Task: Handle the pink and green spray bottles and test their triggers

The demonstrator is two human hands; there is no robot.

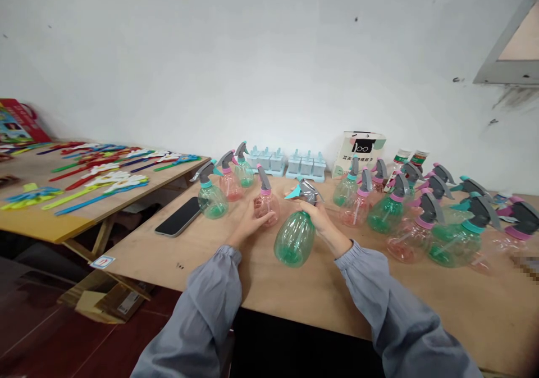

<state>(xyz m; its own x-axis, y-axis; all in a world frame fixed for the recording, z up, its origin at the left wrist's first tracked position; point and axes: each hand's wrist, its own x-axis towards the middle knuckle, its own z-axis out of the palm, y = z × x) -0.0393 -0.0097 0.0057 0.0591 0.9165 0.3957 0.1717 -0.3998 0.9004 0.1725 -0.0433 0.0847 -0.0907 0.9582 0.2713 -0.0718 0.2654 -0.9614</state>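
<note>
My right hand (316, 216) grips a green see-through spray bottle (295, 237) by its neck, just under the grey trigger head, and holds it tilted above the wooden table (269, 277). My left hand (249, 221) rests against a pink spray bottle (266, 203) that stands upright on the table. Both arms wear grey sleeves.
Three more spray bottles (210, 198) stand to the left, several green and pink ones (421, 221) crowd the right. A black phone (179, 216) lies at the table's left. Blue ice moulds (286, 163) and a white box (357, 150) sit by the wall. A second table (46, 221) carries coloured toys.
</note>
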